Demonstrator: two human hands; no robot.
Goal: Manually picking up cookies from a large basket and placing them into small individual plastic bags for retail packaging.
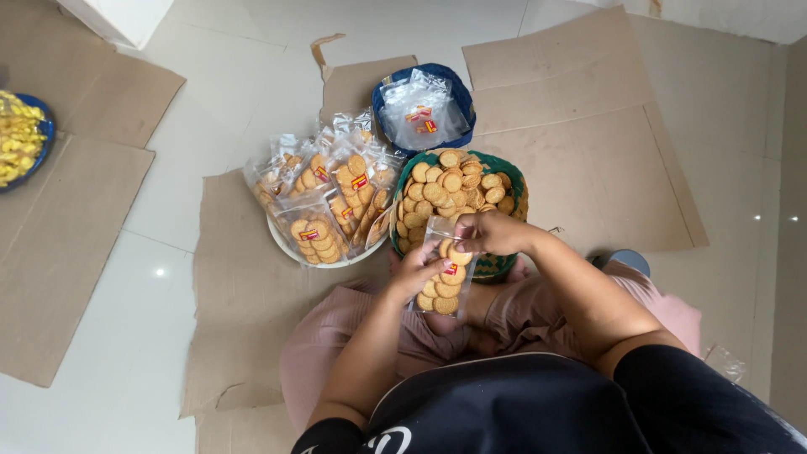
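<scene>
A: What are the hands doing?

B: The left hand grips a clear bag by its side, fingers closed around it. The right hand is pinched shut at the bag's open top, apparently on a biscuit, though the fingers hide what is between them. The bag sits over the person's lap, just in front of the green basket.

A: How full is that bag?

B: Biscuits are stacked from the bottom up to about the label, so I'd judge it mostly filled. The top looks unsealed.

A: And the rest of the work?

B: A fair share seems done. A white plate left of the basket carries a heap of filled bags, several of them, leaning on one another. But the basket still holds a deep layer of loose biscuits, so plenty is left.

A: Any spare bags?

B: Yes, a blue bowl beyond the basket holds empty bags, a good pile.

A: What is it all resting on?

B: Flattened cardboard over a pale tiled floor. At the far left edge, a blue dish of yellow pieces sits well apart from the hands.
</scene>
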